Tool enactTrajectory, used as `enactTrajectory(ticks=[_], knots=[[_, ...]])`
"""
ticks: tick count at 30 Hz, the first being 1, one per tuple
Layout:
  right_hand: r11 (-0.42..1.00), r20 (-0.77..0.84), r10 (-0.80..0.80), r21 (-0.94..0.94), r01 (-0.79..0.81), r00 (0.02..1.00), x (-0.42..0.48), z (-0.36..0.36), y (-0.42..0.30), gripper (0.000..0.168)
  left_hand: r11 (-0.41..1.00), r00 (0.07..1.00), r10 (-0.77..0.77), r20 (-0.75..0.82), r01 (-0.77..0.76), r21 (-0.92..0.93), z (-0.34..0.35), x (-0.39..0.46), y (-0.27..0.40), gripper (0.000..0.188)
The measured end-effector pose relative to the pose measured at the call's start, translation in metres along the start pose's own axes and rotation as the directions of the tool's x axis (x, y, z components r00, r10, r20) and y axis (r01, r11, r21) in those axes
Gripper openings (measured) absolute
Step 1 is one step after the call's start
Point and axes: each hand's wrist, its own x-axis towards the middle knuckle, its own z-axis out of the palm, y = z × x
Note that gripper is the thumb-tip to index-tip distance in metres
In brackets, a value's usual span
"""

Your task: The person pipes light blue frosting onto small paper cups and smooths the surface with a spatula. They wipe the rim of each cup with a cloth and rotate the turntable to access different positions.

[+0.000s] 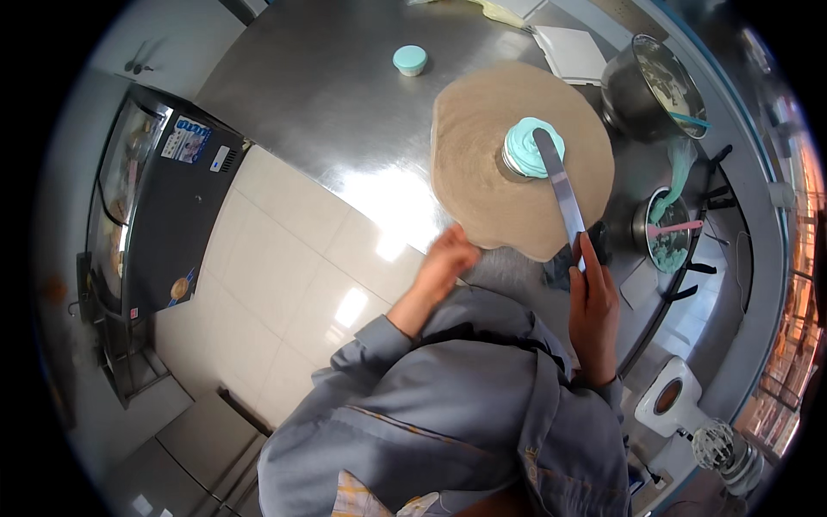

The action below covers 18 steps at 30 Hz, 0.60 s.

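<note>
My right hand (593,291) grips the handle of a long metal offset or straight icing spatula (565,187). The far end of its blade lies over the turquoise cream (531,145), which is swirled on top of a small round cup or cake (513,169). This stands on a round turntable covered with tan cloth (471,161). My left hand (447,262) is curled and slightly blurred at the near left edge of the turntable. Whether it touches the edge cannot be told.
A cup topped with smooth turquoise cream (410,59) stands on the steel table (291,84). To the right are a creamy mixer bowl (620,90), a smaller bowl (641,226) with a pink spatula (675,227), a white foam box (568,55) and a stand mixer (669,394).
</note>
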Motion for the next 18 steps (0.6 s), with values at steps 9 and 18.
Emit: enactTrajectory(ticks=[9,18], knots=[[0.998,-0.02,0.056,0.003,-0.056,0.998,-0.008,-0.006,0.008,0.041,0.995,0.991,-0.096,0.089,0.098,-0.018,0.017,0.008,0.002,0.028],[0.998,-0.072,0.062,0.0,-0.062,0.995,0.001,-0.008,0.022,0.042,0.992,1.0,-0.011,0.004,0.011,-0.129,0.014,0.019,0.019,0.025]])
